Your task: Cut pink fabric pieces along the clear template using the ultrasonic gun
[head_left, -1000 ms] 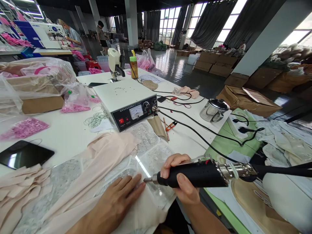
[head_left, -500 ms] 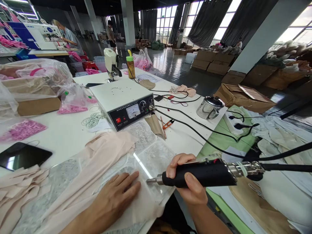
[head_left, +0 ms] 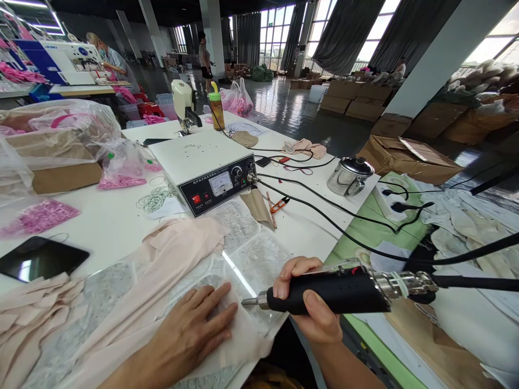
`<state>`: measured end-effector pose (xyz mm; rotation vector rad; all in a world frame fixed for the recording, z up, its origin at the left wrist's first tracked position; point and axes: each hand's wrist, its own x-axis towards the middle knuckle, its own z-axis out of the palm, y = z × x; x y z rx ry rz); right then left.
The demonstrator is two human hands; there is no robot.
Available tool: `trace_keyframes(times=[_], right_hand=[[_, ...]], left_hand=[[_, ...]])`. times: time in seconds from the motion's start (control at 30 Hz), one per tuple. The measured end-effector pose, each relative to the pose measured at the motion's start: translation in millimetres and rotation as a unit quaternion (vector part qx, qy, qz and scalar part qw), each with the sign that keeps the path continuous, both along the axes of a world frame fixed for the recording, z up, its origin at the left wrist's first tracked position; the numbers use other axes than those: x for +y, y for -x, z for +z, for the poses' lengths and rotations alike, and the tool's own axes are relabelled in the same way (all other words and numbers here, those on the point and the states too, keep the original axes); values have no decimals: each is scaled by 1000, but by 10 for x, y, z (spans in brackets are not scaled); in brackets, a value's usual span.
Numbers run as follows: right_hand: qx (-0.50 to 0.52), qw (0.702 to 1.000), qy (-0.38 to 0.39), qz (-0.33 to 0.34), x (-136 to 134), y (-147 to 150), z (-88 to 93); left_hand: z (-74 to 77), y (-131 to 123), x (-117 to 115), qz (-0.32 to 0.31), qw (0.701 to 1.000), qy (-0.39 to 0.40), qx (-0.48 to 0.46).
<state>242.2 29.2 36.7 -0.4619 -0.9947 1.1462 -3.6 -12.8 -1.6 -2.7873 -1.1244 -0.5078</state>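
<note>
My right hand is closed round the black handle of a handheld welding tool. Its metal tip points left, just beside my left fingertips. My left hand lies flat with fingers stretched out on pale pink fabric. The fabric sits over a clear sheet with lace under it at the near table edge. A black cable runs from the tool to a white control box with a meter and knobs.
A black phone and pink cut pieces lie at left. Bags of pink rings, a cardboard box, orange snips and a steel pot stand on the white table. Other people work at a sewing machine far back.
Both hands stay on the fabric and the tool. The tool tip and my left fingers shifted slightly; the view drifted a little. A person in the background walked to the right.
</note>
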Motion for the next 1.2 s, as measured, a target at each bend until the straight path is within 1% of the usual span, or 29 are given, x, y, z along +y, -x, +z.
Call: trace_keyframes(times=[0.2,0.3,0.47,0.57,0.67,0.77,0.87,0.93,1.0,1.07,1.2], right_hand=[[-20,1000,-4,5,3,31,-14],[-23,1000,-13,15,4,36,-20],[-47,998,-21,23,11,44,-55],[-55,998,-27,21,32,53,-44],[-41,999,-18,5,42,27,10],[-11,1000,-4,-4,11,-54,55],[-1,1000,5,18,-54,-150,40],[-9,999,12,31,-97,-189,8],[-10,999,20,32,-130,-203,-17],[-2,999,25,30,-150,-200,-22],[-7,999,26,42,-168,-182,-11]], left_hand=[[102,-55,28,-11,1000,-11,-5],[121,-60,36,-9,1000,-16,-11],[153,-67,40,-26,999,-21,5],[138,-66,33,-22,999,-31,2],[91,-10,56,-16,999,-27,8],[71,111,139,-20,999,-6,31],[111,222,231,-25,998,19,49],[149,241,248,-19,999,17,43],[175,202,210,-10,1000,2,22],[178,124,124,-7,1000,-10,-8],[127,-24,-71,-1,999,0,-42]])
